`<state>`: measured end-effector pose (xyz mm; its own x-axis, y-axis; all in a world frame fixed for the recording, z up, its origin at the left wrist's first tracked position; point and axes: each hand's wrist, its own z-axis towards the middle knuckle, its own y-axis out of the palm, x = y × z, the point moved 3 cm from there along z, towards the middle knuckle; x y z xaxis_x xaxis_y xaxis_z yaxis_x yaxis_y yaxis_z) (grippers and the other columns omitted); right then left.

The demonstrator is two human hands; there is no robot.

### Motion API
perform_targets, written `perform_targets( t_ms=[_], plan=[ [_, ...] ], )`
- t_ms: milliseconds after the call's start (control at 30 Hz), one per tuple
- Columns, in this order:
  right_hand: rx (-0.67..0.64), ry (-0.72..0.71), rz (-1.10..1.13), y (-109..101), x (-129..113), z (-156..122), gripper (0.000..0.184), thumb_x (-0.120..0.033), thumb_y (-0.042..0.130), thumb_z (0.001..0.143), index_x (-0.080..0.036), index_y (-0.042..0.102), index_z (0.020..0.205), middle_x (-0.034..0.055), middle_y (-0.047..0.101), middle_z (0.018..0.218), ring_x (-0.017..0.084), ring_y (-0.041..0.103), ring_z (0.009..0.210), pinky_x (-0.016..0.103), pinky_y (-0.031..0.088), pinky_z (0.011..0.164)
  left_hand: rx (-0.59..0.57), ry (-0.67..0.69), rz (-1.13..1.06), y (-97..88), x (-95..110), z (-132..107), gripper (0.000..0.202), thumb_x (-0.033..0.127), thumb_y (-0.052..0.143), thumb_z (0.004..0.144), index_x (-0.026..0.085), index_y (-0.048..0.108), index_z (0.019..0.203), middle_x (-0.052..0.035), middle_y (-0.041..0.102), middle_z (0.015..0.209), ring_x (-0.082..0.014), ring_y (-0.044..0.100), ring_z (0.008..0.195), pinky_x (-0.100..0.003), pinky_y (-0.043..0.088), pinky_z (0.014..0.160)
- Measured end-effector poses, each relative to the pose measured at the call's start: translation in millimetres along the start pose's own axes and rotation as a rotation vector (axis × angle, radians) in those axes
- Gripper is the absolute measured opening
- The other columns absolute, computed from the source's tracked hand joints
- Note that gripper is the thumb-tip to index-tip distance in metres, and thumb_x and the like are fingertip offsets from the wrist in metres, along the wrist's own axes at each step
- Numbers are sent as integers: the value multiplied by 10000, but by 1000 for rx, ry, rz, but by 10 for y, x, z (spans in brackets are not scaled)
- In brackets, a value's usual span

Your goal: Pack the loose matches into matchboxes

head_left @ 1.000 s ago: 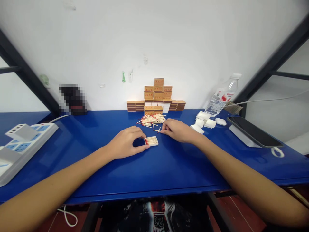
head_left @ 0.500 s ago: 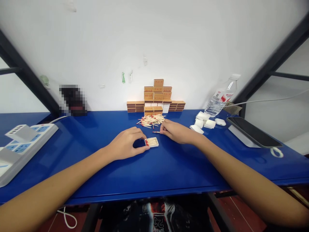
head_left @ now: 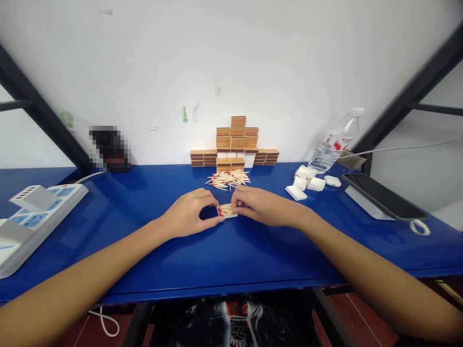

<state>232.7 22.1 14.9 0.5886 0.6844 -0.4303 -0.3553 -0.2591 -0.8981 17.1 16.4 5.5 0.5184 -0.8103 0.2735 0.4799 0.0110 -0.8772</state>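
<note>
A small white matchbox tray [head_left: 232, 216] lies on the blue table, holding red-tipped matches [head_left: 224, 209]. Its left end is gripped between the thumb and fingers of my left hand [head_left: 194, 213]. Over the tray's right end, my right hand [head_left: 258, 204] is pinched on a match at the tray, though the fingers hide most of it. Just beyond both hands, a loose pile of matches [head_left: 228, 179] is spread on the table.
Stacked matchboxes [head_left: 238, 143] stand against the wall behind the pile. White empty trays [head_left: 300, 183], a water bottle [head_left: 334, 144] and a phone [head_left: 383, 195] are to the right. A power strip [head_left: 47, 217] lies at the left. The blue table [head_left: 202, 270] has a front edge.
My right hand has moved from beside the pile toward me, bringing a match to the tray's right end. My left hand keeps its hold on the tray.
</note>
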Motion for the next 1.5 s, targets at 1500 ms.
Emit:
perform_targets(
  t_ms=[1500],
  plan=[
    [31, -33, 8, -44, -21, 14, 52, -214, 619, 959, -199, 668, 952, 53, 627, 949, 180, 554, 830, 315, 429, 733, -9, 12, 7, -3, 11, -4, 263, 435, 680, 955, 190, 711, 1046, -64, 713, 999, -223, 648, 943, -373, 543, 854]
  ],
)
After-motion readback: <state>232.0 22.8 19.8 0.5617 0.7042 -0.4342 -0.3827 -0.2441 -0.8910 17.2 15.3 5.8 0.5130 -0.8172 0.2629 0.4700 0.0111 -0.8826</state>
